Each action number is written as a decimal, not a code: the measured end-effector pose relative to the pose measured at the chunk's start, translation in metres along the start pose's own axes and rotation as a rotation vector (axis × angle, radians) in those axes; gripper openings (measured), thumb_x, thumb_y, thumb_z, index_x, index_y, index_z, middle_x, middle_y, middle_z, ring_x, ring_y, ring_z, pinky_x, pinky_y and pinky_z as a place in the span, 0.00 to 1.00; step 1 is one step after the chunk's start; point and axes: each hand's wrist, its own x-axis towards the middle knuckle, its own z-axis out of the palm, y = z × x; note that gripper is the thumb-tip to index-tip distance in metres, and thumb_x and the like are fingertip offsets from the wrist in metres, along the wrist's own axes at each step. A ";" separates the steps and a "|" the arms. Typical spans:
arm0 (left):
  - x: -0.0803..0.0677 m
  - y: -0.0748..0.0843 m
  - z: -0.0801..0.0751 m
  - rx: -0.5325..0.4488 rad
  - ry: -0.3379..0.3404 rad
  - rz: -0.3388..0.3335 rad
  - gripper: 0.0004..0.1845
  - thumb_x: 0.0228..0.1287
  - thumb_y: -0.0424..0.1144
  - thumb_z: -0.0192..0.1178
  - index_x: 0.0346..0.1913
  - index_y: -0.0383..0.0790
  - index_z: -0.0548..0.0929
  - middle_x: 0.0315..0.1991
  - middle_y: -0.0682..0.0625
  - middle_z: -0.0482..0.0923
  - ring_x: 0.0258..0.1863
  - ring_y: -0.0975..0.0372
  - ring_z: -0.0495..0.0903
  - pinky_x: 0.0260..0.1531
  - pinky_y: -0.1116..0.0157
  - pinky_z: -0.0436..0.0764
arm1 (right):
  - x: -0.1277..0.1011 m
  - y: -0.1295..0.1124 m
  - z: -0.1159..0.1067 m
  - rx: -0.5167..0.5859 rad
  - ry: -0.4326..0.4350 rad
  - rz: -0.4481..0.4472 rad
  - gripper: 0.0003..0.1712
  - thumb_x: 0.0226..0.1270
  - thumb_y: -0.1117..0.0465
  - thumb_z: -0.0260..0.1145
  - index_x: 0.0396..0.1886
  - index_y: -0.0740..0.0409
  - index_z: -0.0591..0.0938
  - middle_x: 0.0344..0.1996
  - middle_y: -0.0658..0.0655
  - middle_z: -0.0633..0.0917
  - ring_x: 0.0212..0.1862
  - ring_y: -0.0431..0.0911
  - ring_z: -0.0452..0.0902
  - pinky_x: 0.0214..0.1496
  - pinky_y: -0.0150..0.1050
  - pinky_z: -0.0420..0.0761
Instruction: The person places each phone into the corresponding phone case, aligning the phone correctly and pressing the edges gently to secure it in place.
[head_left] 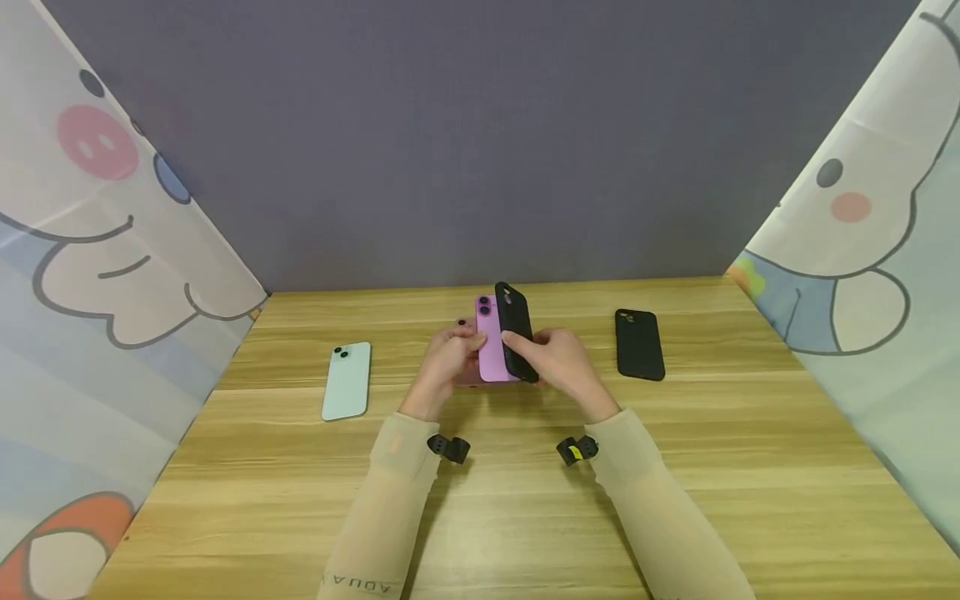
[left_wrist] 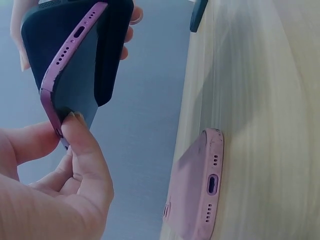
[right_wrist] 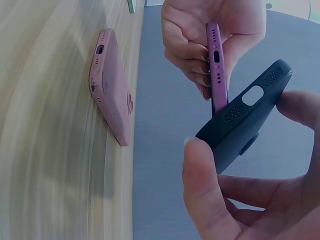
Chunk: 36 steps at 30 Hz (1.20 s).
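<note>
Desk [head_left: 525, 517]: pale wood with a lengthwise grain, filling the lower half of the head view between cartoon-printed curtains left and right.
Right hand [head_left: 564, 362]: centre of the frame, thumb and fingers curled around the black case.
Left hand [head_left: 444, 365]: just left of centre, fingers pinching the purple phone along its edges.
Purple phone [head_left: 491, 342]: held upright above the desk at centre, glossy lilac back toward the camera, two dark lenses at its top corner; the wrist views show a purple metal rim with speaker holes and a charging port.
Black case [head_left: 516, 332]: matt, soft-looking, with a port cut-out and rows of small holes; tilted against the phone's right edge, only partly over it.
Spare black case [head_left: 640, 343]: flat on the desk, right of centre.
Mint phone [head_left: 347, 380]: back up, left of centre.
Pink case [left_wrist: 200, 185]: flat on the desk under the hands.
</note>
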 end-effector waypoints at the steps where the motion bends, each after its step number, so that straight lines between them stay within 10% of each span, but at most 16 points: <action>1: 0.000 0.000 0.000 0.001 0.001 0.001 0.06 0.70 0.30 0.61 0.44 0.29 0.78 0.31 0.48 0.80 0.29 0.62 0.80 0.35 0.63 0.80 | 0.000 0.000 0.000 0.000 0.003 -0.002 0.39 0.63 0.27 0.63 0.39 0.60 0.86 0.26 0.58 0.85 0.29 0.62 0.84 0.25 0.41 0.76; 25: 0.000 0.000 0.001 0.046 -0.010 0.032 0.05 0.70 0.31 0.61 0.42 0.31 0.80 0.32 0.49 0.80 0.30 0.62 0.81 0.41 0.56 0.80 | -0.005 -0.005 0.006 -0.045 0.068 -0.046 0.48 0.59 0.22 0.63 0.50 0.64 0.84 0.31 0.58 0.86 0.28 0.51 0.81 0.29 0.41 0.78; 36: -0.001 0.002 0.001 0.010 -0.025 0.039 0.06 0.70 0.28 0.58 0.45 0.28 0.80 0.30 0.50 0.79 0.29 0.63 0.80 0.39 0.57 0.80 | 0.007 0.011 -0.002 0.246 0.015 -0.035 0.23 0.77 0.55 0.63 0.59 0.71 0.78 0.39 0.64 0.81 0.29 0.50 0.76 0.34 0.51 0.85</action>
